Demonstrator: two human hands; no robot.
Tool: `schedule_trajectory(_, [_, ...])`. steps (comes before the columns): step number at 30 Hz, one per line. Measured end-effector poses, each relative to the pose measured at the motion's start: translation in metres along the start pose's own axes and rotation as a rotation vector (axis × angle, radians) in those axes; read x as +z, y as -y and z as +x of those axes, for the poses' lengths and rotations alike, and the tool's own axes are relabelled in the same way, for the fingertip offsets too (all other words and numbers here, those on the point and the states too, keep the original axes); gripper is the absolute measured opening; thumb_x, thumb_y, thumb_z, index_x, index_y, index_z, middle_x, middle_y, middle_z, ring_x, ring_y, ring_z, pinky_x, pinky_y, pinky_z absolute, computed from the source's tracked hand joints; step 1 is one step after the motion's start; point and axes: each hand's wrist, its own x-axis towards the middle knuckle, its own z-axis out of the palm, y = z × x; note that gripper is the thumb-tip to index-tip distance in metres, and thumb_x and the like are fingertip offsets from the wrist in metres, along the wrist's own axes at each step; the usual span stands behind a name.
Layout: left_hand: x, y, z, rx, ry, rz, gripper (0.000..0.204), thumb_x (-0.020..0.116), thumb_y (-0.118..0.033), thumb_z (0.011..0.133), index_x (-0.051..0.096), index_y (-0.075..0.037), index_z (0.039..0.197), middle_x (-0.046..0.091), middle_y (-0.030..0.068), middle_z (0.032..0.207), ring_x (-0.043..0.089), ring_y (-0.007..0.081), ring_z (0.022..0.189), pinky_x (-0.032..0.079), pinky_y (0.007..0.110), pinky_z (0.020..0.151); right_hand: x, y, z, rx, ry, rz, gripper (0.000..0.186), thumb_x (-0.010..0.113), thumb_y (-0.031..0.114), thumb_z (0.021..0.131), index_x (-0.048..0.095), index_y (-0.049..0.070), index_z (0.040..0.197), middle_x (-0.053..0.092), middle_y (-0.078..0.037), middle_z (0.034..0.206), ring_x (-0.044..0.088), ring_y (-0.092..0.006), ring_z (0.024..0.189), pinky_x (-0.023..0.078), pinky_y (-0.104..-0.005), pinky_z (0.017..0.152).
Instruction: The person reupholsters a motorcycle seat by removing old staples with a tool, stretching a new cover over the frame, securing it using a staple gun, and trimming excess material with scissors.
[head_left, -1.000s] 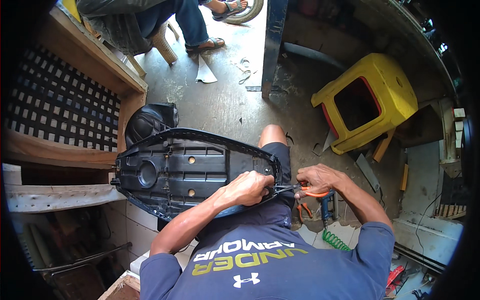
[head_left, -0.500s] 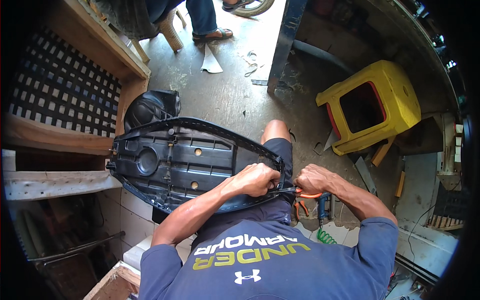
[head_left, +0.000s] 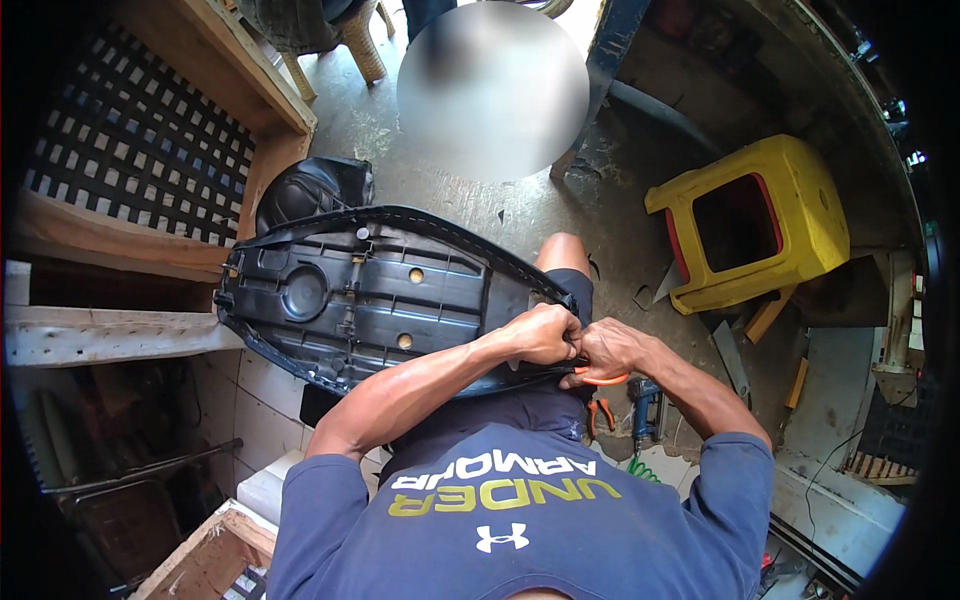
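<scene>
A motorcycle seat [head_left: 440, 285] lies upside down across my lap, its ribbed black plastic base facing up. At its narrow right end, my left hand [head_left: 545, 335] is closed by the rim; what its fingers pinch is hidden. My right hand [head_left: 618, 347] meets it there, wrapped round orange-handled pliers [head_left: 603, 379]. The plier jaws are covered by the hands and the seat edge. Black cover material [head_left: 410, 216] runs along the seat's rim.
On the floor by my right side lie another orange-handled tool [head_left: 601, 415] and a blue air tool [head_left: 647, 412] with a green coiled hose [head_left: 643, 468]. A yellow stool [head_left: 815, 205] is tipped at right. Beyond the seat sits a moulded black piece [head_left: 308, 195]; a webbed wooden frame [head_left: 165, 250] stands left.
My right hand has moved left with the pliers, up against my left hand. The seat sits slightly higher in the view. A blurred patch covers the far floor.
</scene>
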Motion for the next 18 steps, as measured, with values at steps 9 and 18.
schedule_trajectory(9, [-0.013, 0.003, 0.007, -0.031, 0.000, -0.263, 0.013, 0.074, -0.010, 0.084, 0.076, -0.003, 0.095, 0.072, 0.0049, 0.083, 0.065, 0.0141, 0.080, 0.051, 0.033, 0.074, 0.005, 0.010, 0.004, -0.028, -0.180, 0.252, 0.072, 0.073, 0.071, 0.080, 0.064, 0.000, 0.084, 0.065, -0.016, 0.067, 0.067, -0.0377, 0.070, 0.053, -0.0468, 0.066])
schedule_trajectory(18, [-0.023, -0.011, -0.011, 0.036, -0.021, -0.392, 0.014, 0.075, -0.011, 0.088, 0.075, -0.003, 0.099, 0.071, 0.0025, 0.085, 0.062, 0.0115, 0.084, 0.049, 0.030, 0.080, -0.049, 0.016, -0.007, 0.098, 0.112, 0.007, 0.087, 0.069, 0.080, 0.077, 0.058, -0.005, 0.061, 0.059, -0.022, 0.057, 0.064, -0.0401, 0.058, 0.050, -0.0474, 0.058])
